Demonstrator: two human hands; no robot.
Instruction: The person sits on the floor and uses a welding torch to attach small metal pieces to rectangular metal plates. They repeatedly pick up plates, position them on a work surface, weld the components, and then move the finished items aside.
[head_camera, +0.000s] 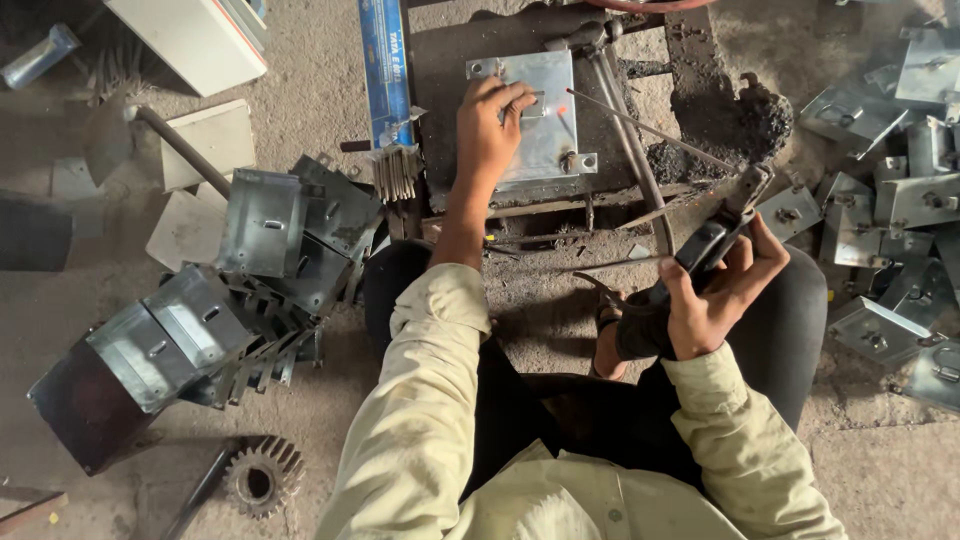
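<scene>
Galvanized box (535, 115), flat, shiny, under left hand (490, 125).

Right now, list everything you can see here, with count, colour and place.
metal plate: one, silver, on the dark work block ahead
welding rod: one, grey, tip near the plate
electrode holder: one, black, in the right hand
rod packet: one, blue, left of the block
metal boxes, left pile: several, grey, on the floor
metal pieces, right pile: many, grey, on the floor
gear: one, rusty, bottom left
left hand: pressing on the plate
right hand: grip closed round the holder
</scene>
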